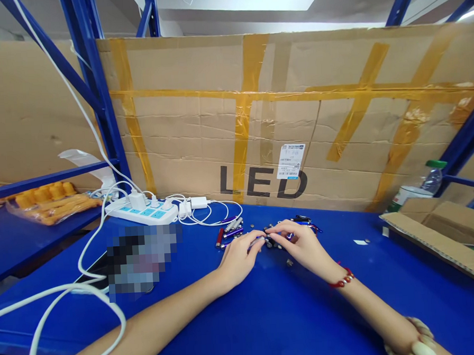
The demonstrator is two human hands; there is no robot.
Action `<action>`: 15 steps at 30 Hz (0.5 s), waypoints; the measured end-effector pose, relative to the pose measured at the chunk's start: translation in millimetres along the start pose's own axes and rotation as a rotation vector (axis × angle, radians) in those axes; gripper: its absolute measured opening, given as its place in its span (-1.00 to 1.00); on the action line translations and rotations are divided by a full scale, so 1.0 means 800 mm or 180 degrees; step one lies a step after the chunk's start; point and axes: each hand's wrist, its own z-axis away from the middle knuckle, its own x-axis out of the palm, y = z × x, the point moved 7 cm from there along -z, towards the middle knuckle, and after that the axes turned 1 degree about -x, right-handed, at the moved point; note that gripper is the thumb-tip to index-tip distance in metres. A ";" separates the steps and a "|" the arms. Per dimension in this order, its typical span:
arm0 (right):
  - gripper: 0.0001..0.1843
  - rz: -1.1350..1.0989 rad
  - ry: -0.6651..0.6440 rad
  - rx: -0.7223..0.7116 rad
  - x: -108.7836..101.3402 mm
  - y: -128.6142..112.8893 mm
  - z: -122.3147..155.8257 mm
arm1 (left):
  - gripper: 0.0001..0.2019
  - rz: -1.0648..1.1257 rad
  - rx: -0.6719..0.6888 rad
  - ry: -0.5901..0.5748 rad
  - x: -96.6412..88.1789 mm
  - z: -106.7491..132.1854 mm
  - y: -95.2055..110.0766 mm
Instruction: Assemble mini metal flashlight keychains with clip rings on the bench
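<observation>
My left hand [239, 259] is closed, with thumb and fingertips brought together over the small parts in the middle of the table. My right hand [302, 245] pinches opposite it, nearly fingertip to fingertip. Anything between the fingers is too small and hidden to name. Under and between my hands lies a pile of small dark pieces [271, 243]. Left of the pile are slim metal tubes: a red tube [219, 238], a purple tube [233, 233] and a silver tube [232, 224]. Several more blue and dark slim pieces [313, 226] lie behind my right hand.
A white power strip [143, 210] with plugs and looping cables stands at the back left. A blurred-out object [141, 259] lies in front of it. At right are an open cardboard box [434, 236] and a bottle [420, 186]. A cardboard wall [203, 142] closes the back.
</observation>
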 end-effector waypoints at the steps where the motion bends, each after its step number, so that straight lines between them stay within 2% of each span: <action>1: -0.76 -0.0127 -0.0037 0.0104 0.002 0.001 0.000 | -0.71 -0.0010 0.0014 0.0005 0.000 -0.001 -0.001; 5: -0.76 -0.0499 -0.0179 0.0468 0.009 0.002 0.001 | -0.72 -0.0038 0.0101 -0.0005 0.003 -0.003 -0.005; 10: -0.73 -0.0723 -0.0153 0.0517 0.007 0.004 0.000 | -0.71 -0.0057 0.0265 -0.0065 0.004 -0.003 -0.001; 15: -0.61 -0.1289 -0.0143 0.0916 0.009 0.023 -0.001 | -0.70 0.0093 0.0340 -0.0148 0.004 0.000 0.005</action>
